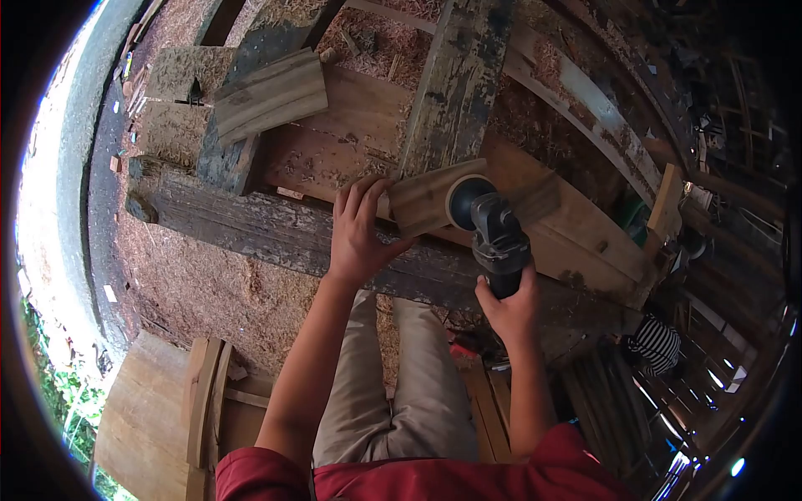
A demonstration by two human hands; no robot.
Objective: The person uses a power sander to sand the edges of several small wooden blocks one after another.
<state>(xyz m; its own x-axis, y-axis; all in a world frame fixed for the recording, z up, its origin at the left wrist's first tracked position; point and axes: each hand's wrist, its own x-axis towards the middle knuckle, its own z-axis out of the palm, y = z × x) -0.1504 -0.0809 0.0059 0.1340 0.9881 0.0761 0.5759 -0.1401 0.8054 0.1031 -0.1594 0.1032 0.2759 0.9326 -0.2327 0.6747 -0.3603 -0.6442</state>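
My right hand is wrapped round the black body of an angle grinder fitted with a round sanding disc. The disc rests over the right part of a short wooden board, hiding some of its surface. At the board's left end, my left hand grips it, fingers over the far side and thumb along the near edge. The board lies on a worn, dark bench beam.
Another short board lies across the bench timbers at upper left. A weathered plank runs away from me. Wood shavings cover the ground. Plywood and wood strips stand at lower left, and a striped cloth is at right.
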